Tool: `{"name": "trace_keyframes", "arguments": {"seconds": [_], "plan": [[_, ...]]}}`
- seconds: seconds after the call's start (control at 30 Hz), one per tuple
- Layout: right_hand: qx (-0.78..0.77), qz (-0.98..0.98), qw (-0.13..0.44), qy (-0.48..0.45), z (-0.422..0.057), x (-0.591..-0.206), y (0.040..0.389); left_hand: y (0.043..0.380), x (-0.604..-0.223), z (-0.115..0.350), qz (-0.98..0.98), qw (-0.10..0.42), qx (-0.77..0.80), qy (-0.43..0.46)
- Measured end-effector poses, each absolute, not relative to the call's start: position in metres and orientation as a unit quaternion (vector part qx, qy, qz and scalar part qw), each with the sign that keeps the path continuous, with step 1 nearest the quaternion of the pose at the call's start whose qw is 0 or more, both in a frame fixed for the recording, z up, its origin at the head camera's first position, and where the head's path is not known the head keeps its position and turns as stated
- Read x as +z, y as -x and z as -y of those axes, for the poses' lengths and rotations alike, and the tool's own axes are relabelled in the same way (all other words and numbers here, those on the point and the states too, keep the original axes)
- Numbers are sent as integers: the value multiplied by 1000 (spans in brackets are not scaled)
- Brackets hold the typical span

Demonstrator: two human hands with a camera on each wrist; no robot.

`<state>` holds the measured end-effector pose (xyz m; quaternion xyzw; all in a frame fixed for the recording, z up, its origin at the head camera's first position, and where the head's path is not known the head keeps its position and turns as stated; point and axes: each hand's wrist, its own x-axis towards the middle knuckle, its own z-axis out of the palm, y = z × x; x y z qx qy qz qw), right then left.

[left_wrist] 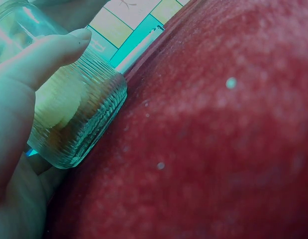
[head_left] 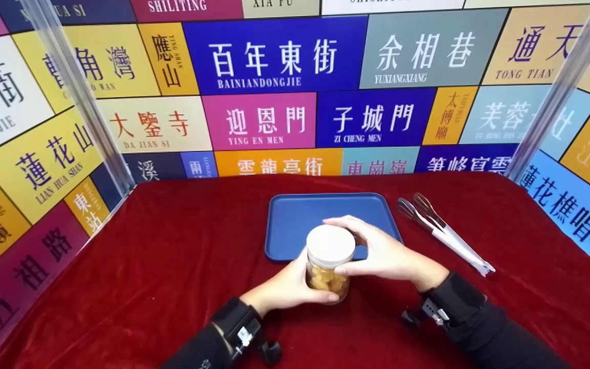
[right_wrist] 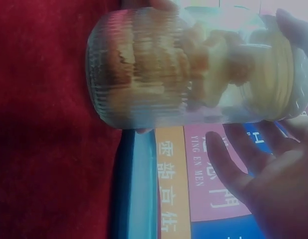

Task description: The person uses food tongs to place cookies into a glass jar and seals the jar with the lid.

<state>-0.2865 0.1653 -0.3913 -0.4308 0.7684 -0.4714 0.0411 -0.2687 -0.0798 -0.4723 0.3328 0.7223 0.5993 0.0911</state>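
A clear glass jar (head_left: 320,277) with a white lid (head_left: 331,245) stands on the red cloth, holding pale yellow-brown pieces of food. My left hand (head_left: 287,287) grips its lower body, the thumb across the near side. In the left wrist view, the thumb lies over the ribbed glass of the jar (left_wrist: 79,112). My right hand (head_left: 382,253) holds the lid from the right, thumb in front and fingers behind. The right wrist view shows the jar (right_wrist: 158,69) sideways, with the right hand (right_wrist: 278,184) around its lid end.
A blue tray (head_left: 295,220) lies just behind the jar. Metal tongs (head_left: 446,236) with pale handles lie to its right. Red cloth (head_left: 121,287) covers the table, and panels with printed signs (head_left: 274,56) stand around it.
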Motion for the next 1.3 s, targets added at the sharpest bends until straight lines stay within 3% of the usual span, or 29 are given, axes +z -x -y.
{"name": "trace_keyframes", "arguments": {"seconds": [0.33,0.73,1.3], "plan": [[-468,-767,49,436,-167,-394,290,269,-472,79,-716,91,604,-338],[-551,-689,148,447,-178,-404,305,268,-471,78,-711,96,610,-336],[-534,-717,128,429,-177,-406,303,269,-472,78,-715,92,607,-335]]}}
